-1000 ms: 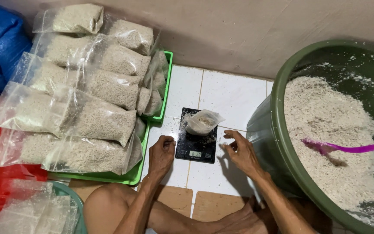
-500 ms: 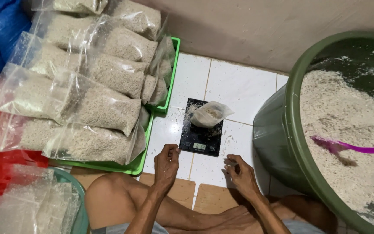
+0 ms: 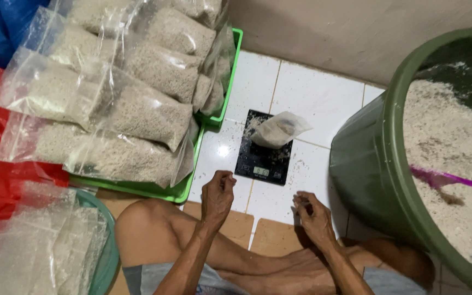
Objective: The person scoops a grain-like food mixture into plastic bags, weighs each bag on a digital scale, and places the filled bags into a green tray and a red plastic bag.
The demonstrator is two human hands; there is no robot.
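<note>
Small bag (image 3: 278, 130) on black scale (image 3: 263, 147), barely filled; both hands off it.
Left hand (image 3: 217, 195) at 7 o'clock of scale, right hand (image 3: 312, 214) at 5, each loosely curled, empty. Filled bags (image 3: 121, 87) stacked at 9; grain tub (image 3: 389, 164) w/ purple scoop (image 3: 452, 178) at 3.

Clear plastic bags of pale grain (image 3: 137, 104) piled on green tray, upper left. 1 small clear bag (image 3: 278, 130), part filled, sits on black scale; the scale's small greenish screen (image 3: 261, 171) near its front edge. Empty clear bags (image 3: 34, 246) bottom left.
</note>
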